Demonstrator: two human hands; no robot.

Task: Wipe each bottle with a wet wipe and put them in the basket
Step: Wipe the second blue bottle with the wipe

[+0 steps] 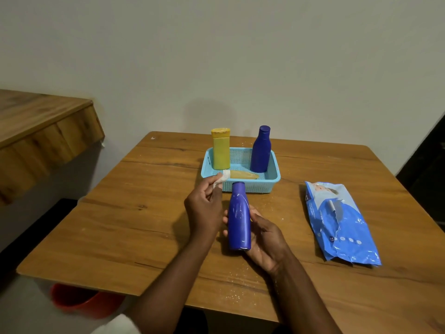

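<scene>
Blue bottle (238, 218) lies in right hand (266, 239) grip, cap toward basket (274, 179).

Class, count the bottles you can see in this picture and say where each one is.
4. A yellow bottle and a blue bottle stand upright in the basket; a tan bottle lies flat there; the right hand holds another blue bottle.

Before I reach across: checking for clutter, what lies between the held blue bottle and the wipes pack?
Only bare table, head view; the right hand grips the held blue bottle, wipes pack beyond.
</scene>
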